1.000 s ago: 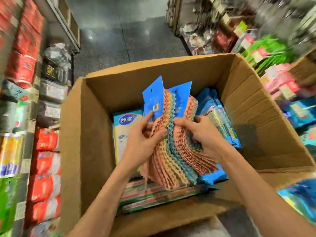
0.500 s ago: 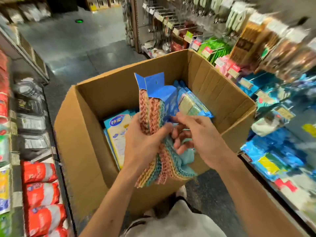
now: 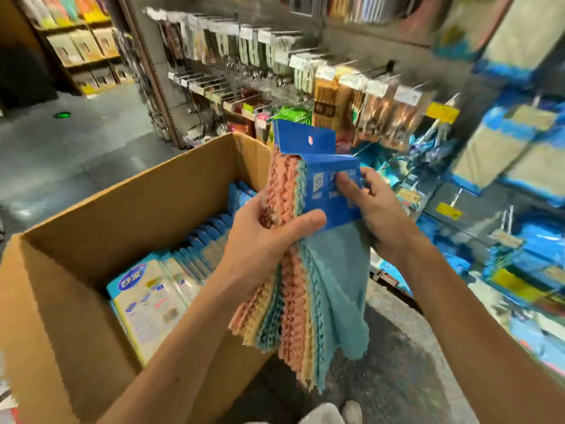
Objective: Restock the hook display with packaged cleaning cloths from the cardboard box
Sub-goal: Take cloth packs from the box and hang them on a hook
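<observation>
Bundle of packaged cleaning cloths (image 3: 333, 270) is held clear of the cardboard box (image 3: 122, 197), beside its right wall. Left hand (image 3: 269, 240) is wrapped round the bundle's middle, with the thumb laid across the front. Right hand (image 3: 379, 209) is pinched on the front blue header card (image 3: 330, 197), thumb on its face.

Long axis is near upright: cards stand above the fingers and cloth tails hang below them. Hang hole (image 3: 311, 140) is seen above the fingertips, on the rear card.

Hook display (image 3: 351, 87) lies beyond and above the fingertips, rightward. It is blurred, so no free hook can be picked out. Right hand is judged nearer the hooks. Next, one pack is likely to be separated and its hole aligned with a prong.
</observation>
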`<state>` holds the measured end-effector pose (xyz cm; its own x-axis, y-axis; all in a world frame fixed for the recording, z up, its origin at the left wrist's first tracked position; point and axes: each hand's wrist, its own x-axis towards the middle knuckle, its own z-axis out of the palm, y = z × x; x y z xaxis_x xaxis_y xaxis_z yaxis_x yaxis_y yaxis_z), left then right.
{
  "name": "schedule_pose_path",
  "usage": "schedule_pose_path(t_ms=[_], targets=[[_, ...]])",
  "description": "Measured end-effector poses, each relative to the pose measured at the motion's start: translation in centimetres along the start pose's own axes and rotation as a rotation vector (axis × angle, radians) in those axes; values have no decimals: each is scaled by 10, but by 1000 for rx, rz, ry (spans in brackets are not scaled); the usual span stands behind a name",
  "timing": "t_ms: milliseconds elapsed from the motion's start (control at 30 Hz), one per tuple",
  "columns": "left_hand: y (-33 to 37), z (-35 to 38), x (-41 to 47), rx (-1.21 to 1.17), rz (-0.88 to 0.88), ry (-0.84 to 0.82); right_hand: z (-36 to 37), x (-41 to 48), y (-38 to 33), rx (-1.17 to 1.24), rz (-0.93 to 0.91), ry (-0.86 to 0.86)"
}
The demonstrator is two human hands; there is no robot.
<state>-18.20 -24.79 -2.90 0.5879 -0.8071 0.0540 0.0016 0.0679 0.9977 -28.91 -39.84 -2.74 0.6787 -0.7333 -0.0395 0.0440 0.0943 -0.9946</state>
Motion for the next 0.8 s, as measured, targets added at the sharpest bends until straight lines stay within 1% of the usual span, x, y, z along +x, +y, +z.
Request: schedule_pose_path(t_ms=[133, 300, 400, 467, 600, 700, 800], targets=[[-3, 88, 27, 34, -13, -103, -82, -3, -13, 60, -41, 56], [11, 206, 67, 22, -56, -173, -194, -2, -41, 171, -91, 202], [23, 270, 85, 50, -6, -179, -263, -6, -58, 206, -103, 280], [30, 311, 97, 73, 37, -217, -300, -10, -71, 213, -126, 322], [45, 376, 120, 6, -12, -355, -364, -17, -100, 244, -182, 394], [54, 416, 142, -57, 40, -456, -408, -22, -119, 260, -202, 490], [64, 453, 171, -105, 91, -470, -446, -26, -135, 266, -228, 619]])
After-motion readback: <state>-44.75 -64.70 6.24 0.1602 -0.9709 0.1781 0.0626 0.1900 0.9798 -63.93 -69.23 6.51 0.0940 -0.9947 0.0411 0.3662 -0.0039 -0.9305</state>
